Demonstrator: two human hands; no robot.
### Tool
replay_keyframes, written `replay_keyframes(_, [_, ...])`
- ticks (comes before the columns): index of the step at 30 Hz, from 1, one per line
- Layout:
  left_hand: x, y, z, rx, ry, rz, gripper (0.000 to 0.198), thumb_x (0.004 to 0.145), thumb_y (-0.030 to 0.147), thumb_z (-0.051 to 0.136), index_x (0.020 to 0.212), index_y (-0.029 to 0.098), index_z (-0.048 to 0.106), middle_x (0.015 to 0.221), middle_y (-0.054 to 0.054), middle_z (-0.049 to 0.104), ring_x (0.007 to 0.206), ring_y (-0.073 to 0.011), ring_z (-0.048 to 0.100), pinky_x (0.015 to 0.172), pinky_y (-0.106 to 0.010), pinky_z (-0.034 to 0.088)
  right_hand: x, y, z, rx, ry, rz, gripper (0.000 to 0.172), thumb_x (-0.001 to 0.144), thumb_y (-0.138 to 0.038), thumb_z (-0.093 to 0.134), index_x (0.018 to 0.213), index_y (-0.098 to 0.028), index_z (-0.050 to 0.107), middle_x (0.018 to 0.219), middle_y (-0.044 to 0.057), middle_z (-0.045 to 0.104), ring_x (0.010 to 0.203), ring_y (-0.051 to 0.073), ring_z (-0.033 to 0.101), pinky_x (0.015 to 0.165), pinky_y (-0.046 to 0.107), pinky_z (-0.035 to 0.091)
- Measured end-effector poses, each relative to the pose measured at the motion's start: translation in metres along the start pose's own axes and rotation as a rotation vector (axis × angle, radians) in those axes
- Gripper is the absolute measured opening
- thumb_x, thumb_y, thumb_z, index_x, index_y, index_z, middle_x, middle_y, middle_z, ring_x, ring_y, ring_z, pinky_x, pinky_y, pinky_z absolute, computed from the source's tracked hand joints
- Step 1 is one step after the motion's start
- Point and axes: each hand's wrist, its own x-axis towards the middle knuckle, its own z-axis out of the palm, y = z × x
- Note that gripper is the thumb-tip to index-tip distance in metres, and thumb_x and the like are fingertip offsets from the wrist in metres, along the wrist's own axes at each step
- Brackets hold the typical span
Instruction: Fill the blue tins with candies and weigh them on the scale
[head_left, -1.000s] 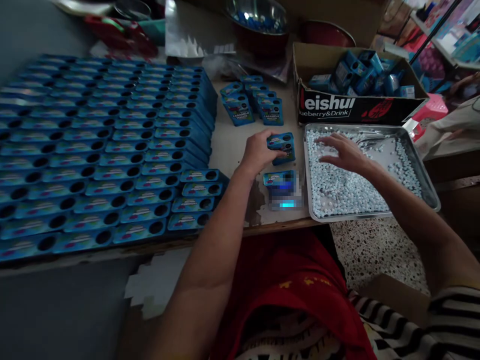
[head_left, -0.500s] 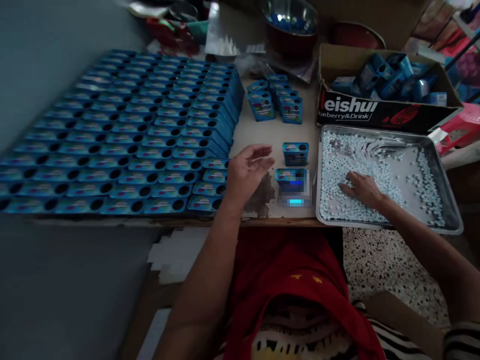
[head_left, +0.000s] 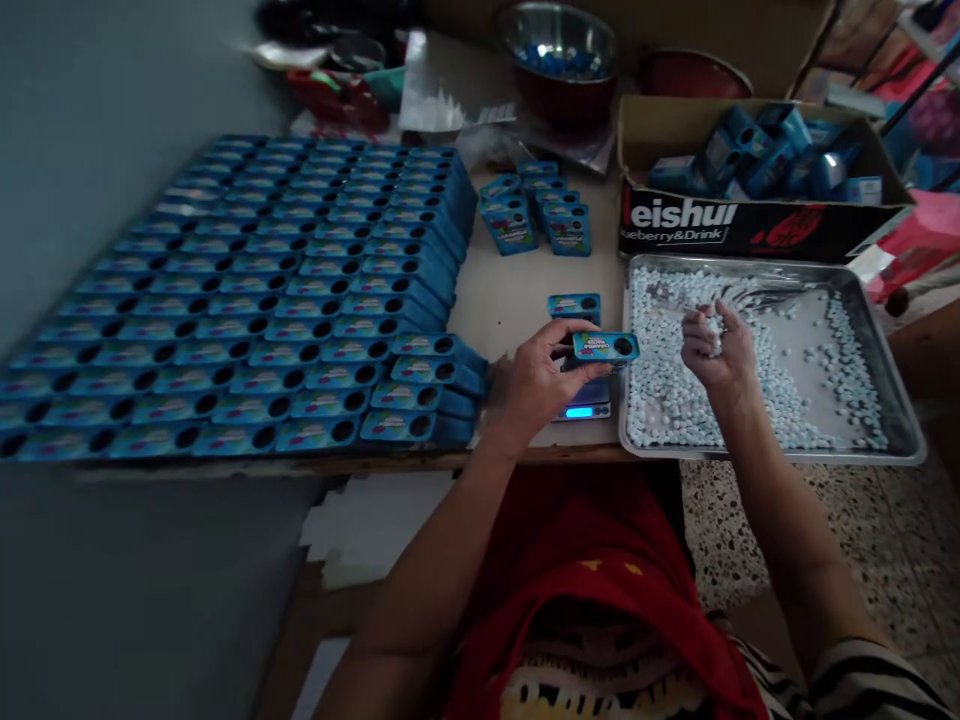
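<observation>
My left hand (head_left: 551, 375) grips a small blue candy box (head_left: 606, 347) by its left end, just above the digital scale (head_left: 581, 411) with its lit display. The box's top, with a dark round hole, faces me. My right hand (head_left: 718, 350) is turned palm up over the metal tray (head_left: 911, 430), its fingers curled round a small heap of pale candies (head_left: 715, 335). Many loose pale candies (head_left: 664, 400) lie spread in that tray. Another blue box (head_left: 574, 306) stands just behind the held one.
Rows of blue boxes (head_left: 277, 300) cover the table's left side. Several more boxes (head_left: 514, 228) stand at the middle back. Behind the tray is a cardboard carton (head_left: 675, 225) holding blue boxes, and farther back a metal bowl (head_left: 559, 95) with blue pieces.
My left hand has closed on the blue box at the scale and lifted it. My right hand has risen from the tray, turned palm up and taken up candies.
</observation>
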Motion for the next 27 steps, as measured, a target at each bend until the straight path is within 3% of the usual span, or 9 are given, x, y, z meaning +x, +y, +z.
replay_keyframes(4, [0.015,0.022,0.039,0.011,-0.033,0.070,0.040,0.073,0.026,0.093,0.110,0.021,0.078,0.106,-0.005,0.081,0.099,-0.0238,0.076,0.092,-0.036,0.061,-0.005,-0.012,0.031,-0.079,0.036,-0.195,0.029,0.088,-0.042,0.076,0.078,-0.024,0.056,0.075,-0.002,0.063,0.054,0.007,0.044,0.043,0.020,0.036])
replay_keyframes(9, [0.026,0.022,0.078,0.018,-0.055,0.100,0.041,0.072,0.023,0.095,0.109,0.021,0.077,0.109,-0.006,0.080,0.102,-0.0253,0.076,0.092,-0.038,0.060,-0.010,-0.013,0.048,-0.169,0.150,-0.381,0.036,0.089,-0.054,0.074,0.078,-0.024,0.058,0.072,-0.002,0.056,0.063,0.011,0.053,0.053,0.026,0.045])
replay_keyframes(13, [0.026,0.016,0.091,0.013,-0.060,0.052,0.042,0.070,0.019,0.096,0.107,0.020,0.077,0.108,-0.007,0.080,0.100,-0.0246,0.075,0.095,-0.040,0.060,-0.011,-0.006,0.047,-0.220,0.184,-0.448,0.037,0.089,-0.057,0.074,0.076,-0.025,0.061,0.069,-0.002,0.053,0.064,0.012,0.054,0.059,0.029,0.048])
replay_keyframes(19, [0.028,0.012,0.093,0.012,-0.061,0.016,0.042,0.071,0.016,0.095,0.108,0.020,0.076,0.109,-0.007,0.079,0.101,-0.0238,0.074,0.096,-0.040,0.059,-0.010,-0.001,0.054,-0.237,0.229,-0.493,0.046,0.091,-0.062,0.069,0.070,-0.024,0.056,0.069,-0.002,0.056,0.063,0.011,0.054,0.061,0.029,0.050])
replay_keyframes(23, [0.030,0.012,0.095,0.007,-0.060,0.018,0.039,0.073,0.019,0.094,0.107,0.020,0.075,0.108,-0.007,0.079,0.102,-0.0241,0.074,0.097,-0.040,0.059,0.000,-0.003,0.039,-0.194,0.264,-0.468,0.047,0.094,-0.062,0.071,0.072,-0.025,0.054,0.066,-0.004,0.051,0.058,0.010,0.048,0.055,0.026,0.046])
replay_keyframes(27, [0.027,0.011,0.093,0.014,-0.044,0.079,0.041,0.073,0.023,0.096,0.109,0.023,0.076,0.112,-0.007,0.078,0.110,-0.0276,0.073,0.101,-0.043,0.058,0.012,-0.017,-0.005,-0.065,0.281,-0.303,0.042,0.095,-0.051,0.074,0.073,-0.025,0.049,0.061,-0.006,0.046,0.054,0.010,0.044,0.050,0.022,0.044])
